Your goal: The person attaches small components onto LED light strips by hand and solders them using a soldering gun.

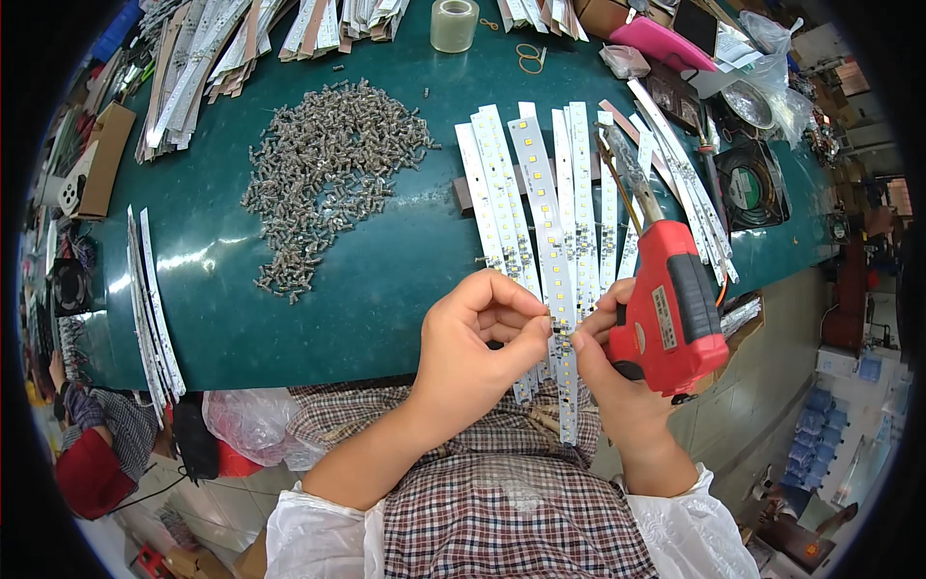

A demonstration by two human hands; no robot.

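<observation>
A white LED strip (pixel 548 207) dotted with yellow chips lies lengthwise before me, on top of other LED strips (pixel 580 193) fanned out at the table's front edge. My left hand (pixel 473 333) is closed in a pinch over the strip's left edge, where small dark components sit. Whatever is between thumb and forefinger is mostly hidden. My right hand (pixel 617 372) grips a red and black soldering gun (pixel 666 309), its metal tip pointing away from me over the strips. The right thumb and forefinger also touch the strip's right edge, opposite the left fingertips.
A heap of small metallic cylindrical parts (pixel 328 159) covers the left middle of the green table (pixel 386 289). Strip bundles (pixel 207 58), a roll of clear tape (pixel 453 24) and scissors (pixel 531 58) lie along the back. A black fan (pixel 757 183) stands at right.
</observation>
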